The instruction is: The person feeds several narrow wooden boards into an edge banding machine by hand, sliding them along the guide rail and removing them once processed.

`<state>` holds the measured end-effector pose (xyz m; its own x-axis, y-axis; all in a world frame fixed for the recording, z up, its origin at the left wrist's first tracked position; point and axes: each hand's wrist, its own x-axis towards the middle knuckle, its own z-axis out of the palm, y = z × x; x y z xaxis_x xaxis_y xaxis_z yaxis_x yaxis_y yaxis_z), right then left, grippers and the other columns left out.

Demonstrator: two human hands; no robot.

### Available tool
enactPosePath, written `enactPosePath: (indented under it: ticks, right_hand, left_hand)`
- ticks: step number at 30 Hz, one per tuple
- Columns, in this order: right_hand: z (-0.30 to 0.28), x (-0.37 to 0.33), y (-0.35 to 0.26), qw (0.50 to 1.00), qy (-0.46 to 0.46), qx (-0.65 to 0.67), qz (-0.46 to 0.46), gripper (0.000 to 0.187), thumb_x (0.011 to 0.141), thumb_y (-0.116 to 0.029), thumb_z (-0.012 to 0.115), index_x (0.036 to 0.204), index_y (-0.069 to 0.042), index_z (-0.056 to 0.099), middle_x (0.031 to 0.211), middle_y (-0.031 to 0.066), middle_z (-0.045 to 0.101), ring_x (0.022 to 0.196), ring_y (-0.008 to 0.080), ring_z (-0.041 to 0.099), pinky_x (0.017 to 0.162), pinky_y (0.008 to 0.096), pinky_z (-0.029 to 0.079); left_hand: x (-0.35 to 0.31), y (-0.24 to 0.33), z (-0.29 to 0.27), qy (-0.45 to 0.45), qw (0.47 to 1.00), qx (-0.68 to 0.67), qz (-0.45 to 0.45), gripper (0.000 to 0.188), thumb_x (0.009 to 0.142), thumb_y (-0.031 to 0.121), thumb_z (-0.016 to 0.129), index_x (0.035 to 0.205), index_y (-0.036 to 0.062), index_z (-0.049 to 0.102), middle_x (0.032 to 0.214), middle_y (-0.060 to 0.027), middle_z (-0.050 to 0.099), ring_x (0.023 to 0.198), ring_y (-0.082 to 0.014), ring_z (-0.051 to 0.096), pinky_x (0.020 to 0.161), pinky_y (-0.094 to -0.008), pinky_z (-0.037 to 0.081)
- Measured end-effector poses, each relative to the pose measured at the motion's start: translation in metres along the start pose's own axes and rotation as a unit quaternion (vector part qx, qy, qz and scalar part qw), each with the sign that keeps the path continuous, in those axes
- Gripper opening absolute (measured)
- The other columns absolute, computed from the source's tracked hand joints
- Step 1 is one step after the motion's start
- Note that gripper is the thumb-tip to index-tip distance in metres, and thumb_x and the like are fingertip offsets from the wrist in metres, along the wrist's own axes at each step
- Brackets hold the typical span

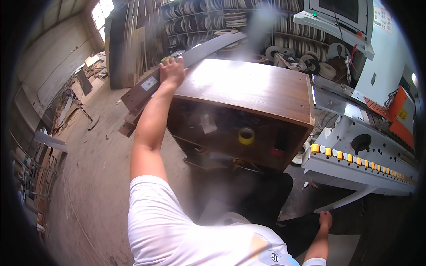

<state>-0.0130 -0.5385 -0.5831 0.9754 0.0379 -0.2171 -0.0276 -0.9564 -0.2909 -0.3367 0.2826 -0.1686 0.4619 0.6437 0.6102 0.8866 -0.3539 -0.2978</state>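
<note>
My left arm stretches forward, and my left hand (173,72) is closed over the upper edge of a long narrow board (213,48) with a grey face. Below the hand, a brown board end (142,92) carries a white label, and another brown end shows underneath. These boards lie at the left side of a brown wooden cabinet (253,82). Low on the right, my right hand (325,219) is closed beside the curved grey leg of a machine. What it holds, if anything, I cannot make out.
Inside the cabinet's open front sits a yellow tape roll (246,135). A machine with a row of yellow rollers (350,158) stands on the right. Upright panels (133,48) lean at the back left, beside racks of edge-banding coils (204,20). A pale sheet (344,248) lies near my right arm.
</note>
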Motion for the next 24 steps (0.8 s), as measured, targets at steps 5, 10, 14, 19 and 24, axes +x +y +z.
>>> enactPosePath:
  ticks: [5, 10, 14, 19, 24]
  right_hand:
    - [0.003, -0.002, 0.002, 1.0, 0.013, 0.016, 0.001, 0.042, 0.092, -0.041, 0.06, 0.109, -0.008, 0.079, 0.116, 0.0206, 0.076, 0.111, 0.0439, 0.071, 0.092, 0.0527, 0.056]
    - [0.001, -0.005, 0.006, 1.0, 0.012, 0.014, 0.0, 0.042, 0.092, -0.042, 0.061, 0.11, -0.009, 0.08, 0.117, 0.0197, 0.077, 0.112, 0.0436, 0.071, 0.092, 0.053, 0.057]
    - [0.004, -0.003, 0.015, 0.999, 0.028, 0.018, 0.008, 0.043, 0.092, -0.045, 0.061, 0.11, -0.011, 0.08, 0.118, 0.0186, 0.077, 0.112, 0.043, 0.071, 0.093, 0.0522, 0.058]
    - [0.0, -0.015, 0.003, 0.997, 0.031, 0.047, 0.044, 0.04, 0.092, -0.048, 0.064, 0.106, -0.015, 0.081, 0.114, 0.0158, 0.078, 0.109, 0.041, 0.073, 0.092, 0.0511, 0.058]
    - [-0.003, -0.018, -0.001, 0.996, 0.043, 0.059, 0.053, 0.036, 0.089, -0.047, 0.067, 0.1, -0.016, 0.083, 0.107, 0.0136, 0.08, 0.104, 0.0385, 0.074, 0.09, 0.0501, 0.059]
  left_hand:
    - [-0.014, 0.03, -0.029, 0.071, 0.99, -0.076, 0.094, 0.07, 0.102, 0.058, 0.065, 0.154, 0.0142, 0.051, 0.147, -0.0158, 0.058, 0.138, -0.0352, 0.053, 0.112, -0.0543, 0.042]
    - [-0.038, 0.085, -0.072, 0.133, 0.964, -0.105, 0.207, 0.07, 0.104, 0.058, 0.063, 0.157, 0.0163, 0.048, 0.149, -0.0152, 0.055, 0.139, -0.0349, 0.052, 0.113, -0.0529, 0.042]
    - [-0.053, 0.131, -0.092, 0.11, 0.936, -0.176, 0.284, 0.072, 0.101, 0.056, 0.067, 0.159, 0.0178, 0.048, 0.151, -0.0149, 0.053, 0.141, -0.0352, 0.05, 0.116, -0.0524, 0.04]
    - [-0.067, 0.166, -0.099, 0.012, 0.883, -0.281, 0.377, 0.064, 0.101, 0.047, 0.07, 0.155, 0.017, 0.054, 0.147, -0.0155, 0.059, 0.137, -0.0382, 0.054, 0.114, -0.051, 0.043]
    - [-0.071, 0.223, -0.108, -0.053, 0.843, -0.341, 0.412, 0.05, 0.105, 0.041, 0.065, 0.149, 0.0172, 0.061, 0.152, -0.0136, 0.059, 0.14, -0.0363, 0.054, 0.117, -0.0473, 0.044]
